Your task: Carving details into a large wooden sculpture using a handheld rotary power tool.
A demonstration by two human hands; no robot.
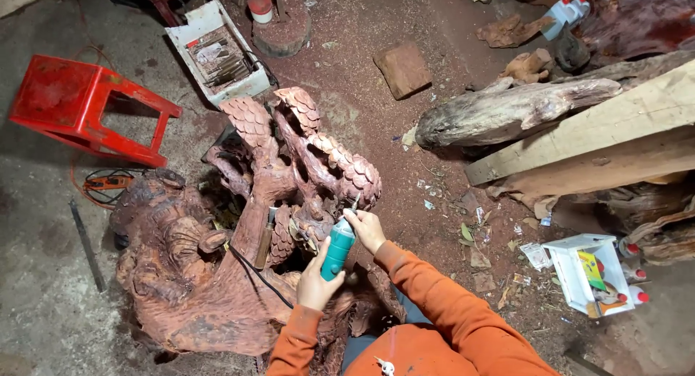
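A large reddish-brown wood carving (239,224) with scale-patterned lobes fills the floor in front of me. My left hand (316,282) grips the body of a teal hand-held rotary tool (338,247), whose black cord trails left across the carving. My right hand (365,229) pinches the tool's front end, close to its bit, which touches the carving below a scaled lobe (353,170). Both my sleeves are orange. A wooden-handled chisel (265,237) rests upright in a hollow of the carving, just left of the tool.
A red plastic stool (79,108) stands at the left. A white tray of metal tools (217,54) lies behind the carving. Logs and a pale plank (579,130) lie at the right. A white box with bottles (590,275) sits lower right. Red sawdust covers the floor.
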